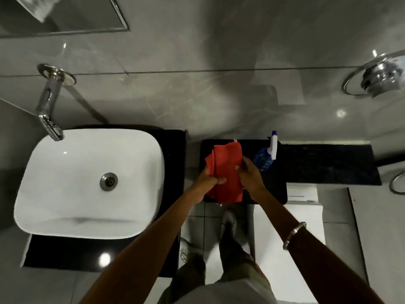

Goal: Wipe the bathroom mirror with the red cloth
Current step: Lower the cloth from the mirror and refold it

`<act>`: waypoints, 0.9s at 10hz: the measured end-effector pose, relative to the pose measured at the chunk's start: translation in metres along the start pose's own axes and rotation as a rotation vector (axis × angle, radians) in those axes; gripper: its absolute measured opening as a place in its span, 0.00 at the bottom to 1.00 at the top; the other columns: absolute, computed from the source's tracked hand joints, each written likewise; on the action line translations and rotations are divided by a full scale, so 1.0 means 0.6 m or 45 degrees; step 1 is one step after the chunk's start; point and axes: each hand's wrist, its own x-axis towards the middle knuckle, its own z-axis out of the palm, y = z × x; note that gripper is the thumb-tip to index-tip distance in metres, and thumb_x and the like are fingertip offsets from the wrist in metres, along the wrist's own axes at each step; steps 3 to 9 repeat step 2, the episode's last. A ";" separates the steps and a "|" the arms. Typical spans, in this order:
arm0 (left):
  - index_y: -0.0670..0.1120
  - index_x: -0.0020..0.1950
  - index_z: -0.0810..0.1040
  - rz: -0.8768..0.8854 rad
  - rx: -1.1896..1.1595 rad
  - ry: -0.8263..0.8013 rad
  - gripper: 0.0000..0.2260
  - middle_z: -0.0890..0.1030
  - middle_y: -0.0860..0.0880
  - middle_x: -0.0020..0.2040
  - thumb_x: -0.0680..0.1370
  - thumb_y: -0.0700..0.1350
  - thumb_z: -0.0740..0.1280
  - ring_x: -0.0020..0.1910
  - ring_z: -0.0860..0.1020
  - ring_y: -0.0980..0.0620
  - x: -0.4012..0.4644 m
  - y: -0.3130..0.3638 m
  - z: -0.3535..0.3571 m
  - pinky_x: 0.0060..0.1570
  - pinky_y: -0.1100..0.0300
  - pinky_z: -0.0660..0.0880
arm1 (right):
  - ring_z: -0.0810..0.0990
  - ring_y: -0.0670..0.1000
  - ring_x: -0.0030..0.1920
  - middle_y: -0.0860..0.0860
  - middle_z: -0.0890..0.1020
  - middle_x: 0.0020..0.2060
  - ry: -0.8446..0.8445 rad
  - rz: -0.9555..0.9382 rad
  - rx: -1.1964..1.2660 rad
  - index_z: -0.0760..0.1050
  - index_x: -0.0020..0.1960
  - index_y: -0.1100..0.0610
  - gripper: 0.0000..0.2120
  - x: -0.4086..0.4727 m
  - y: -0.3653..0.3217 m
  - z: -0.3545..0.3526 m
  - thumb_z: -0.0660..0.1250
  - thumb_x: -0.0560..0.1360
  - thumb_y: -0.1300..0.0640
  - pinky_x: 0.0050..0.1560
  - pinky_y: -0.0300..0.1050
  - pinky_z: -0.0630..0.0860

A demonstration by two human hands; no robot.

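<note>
The red cloth [228, 165] is folded and held over a black counter [271, 194] to the right of the sink. My left hand [208, 183] grips its left edge and my right hand [249, 174] grips its right edge. The bathroom mirror [72, 18] shows only as its lower right corner at the top left, above the tap. A blue spray bottle [266, 155] with a white trigger head stands just right of the cloth, close to my right hand.
A white basin [65, 194] sits on a black vanity at the left, under a chrome wall tap [49, 102]. A black ledge [328, 163] runs right. A chrome fitting [379, 76] is on the tiled wall at the right. My legs and shoes stand on the floor below.
</note>
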 end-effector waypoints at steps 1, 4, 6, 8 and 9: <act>0.53 0.84 0.47 0.063 0.250 0.080 0.43 0.67 0.47 0.79 0.79 0.43 0.72 0.76 0.68 0.46 0.025 0.008 -0.001 0.69 0.53 0.67 | 0.79 0.60 0.65 0.58 0.78 0.68 0.031 0.064 -0.200 0.57 0.83 0.53 0.28 0.037 -0.005 -0.004 0.59 0.85 0.55 0.63 0.54 0.76; 0.46 0.84 0.40 0.177 0.680 0.253 0.44 0.51 0.42 0.85 0.81 0.50 0.70 0.84 0.51 0.42 0.002 0.006 -0.006 0.81 0.47 0.54 | 0.67 0.65 0.77 0.64 0.67 0.78 0.099 -0.006 -0.410 0.52 0.84 0.56 0.31 0.041 -0.020 -0.001 0.58 0.85 0.52 0.76 0.60 0.67; 0.46 0.84 0.40 0.177 0.680 0.253 0.44 0.51 0.42 0.85 0.81 0.50 0.70 0.84 0.51 0.42 0.002 0.006 -0.006 0.81 0.47 0.54 | 0.67 0.65 0.77 0.64 0.67 0.78 0.099 -0.006 -0.410 0.52 0.84 0.56 0.31 0.041 -0.020 -0.001 0.58 0.85 0.52 0.76 0.60 0.67; 0.46 0.84 0.40 0.177 0.680 0.253 0.44 0.51 0.42 0.85 0.81 0.50 0.70 0.84 0.51 0.42 0.002 0.006 -0.006 0.81 0.47 0.54 | 0.67 0.65 0.77 0.64 0.67 0.78 0.099 -0.006 -0.410 0.52 0.84 0.56 0.31 0.041 -0.020 -0.001 0.58 0.85 0.52 0.76 0.60 0.67; 0.46 0.84 0.40 0.177 0.680 0.253 0.44 0.51 0.42 0.85 0.81 0.50 0.70 0.84 0.51 0.42 0.002 0.006 -0.006 0.81 0.47 0.54 | 0.67 0.65 0.77 0.64 0.67 0.78 0.099 -0.006 -0.410 0.52 0.84 0.56 0.31 0.041 -0.020 -0.001 0.58 0.85 0.52 0.76 0.60 0.67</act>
